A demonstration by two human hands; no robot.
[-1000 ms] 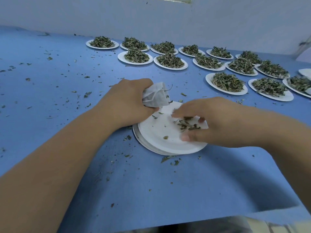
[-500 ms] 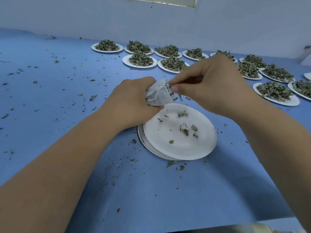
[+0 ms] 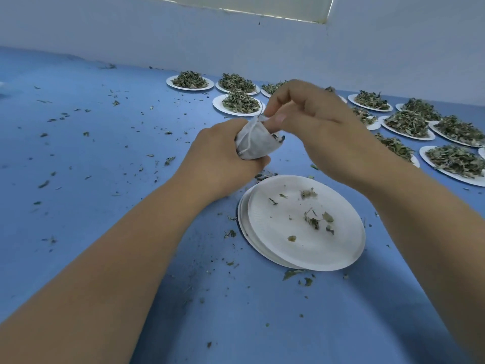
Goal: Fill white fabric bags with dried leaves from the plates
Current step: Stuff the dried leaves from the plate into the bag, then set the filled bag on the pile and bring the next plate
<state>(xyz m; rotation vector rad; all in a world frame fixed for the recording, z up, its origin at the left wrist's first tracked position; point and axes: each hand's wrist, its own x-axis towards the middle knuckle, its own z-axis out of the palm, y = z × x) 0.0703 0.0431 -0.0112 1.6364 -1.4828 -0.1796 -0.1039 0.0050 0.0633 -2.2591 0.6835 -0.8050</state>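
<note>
My left hand (image 3: pixel 223 158) grips a small white fabric bag (image 3: pixel 256 143) with a drawstring, held above the blue table. My right hand (image 3: pixel 312 127) is at the bag's mouth, thumb and fingertips pinched together there; some leaf bits stick out of the opening. Below both hands lies a stack of white paper plates (image 3: pixel 273 248), the top one holding only a few leaf scraps (image 3: pixel 315 219).
Several white plates heaped with dried leaves (image 3: pixel 240 103) stand in rows along the far side and the right (image 3: pixel 455 160). Loose leaf crumbs are scattered over the blue table (image 3: pixel 105 179). A pale wall rises behind the plates.
My right hand left the near plate with a pinch of leaves and rose to the bag's mouth. The left hand lifted the bag a little away from the plate.
</note>
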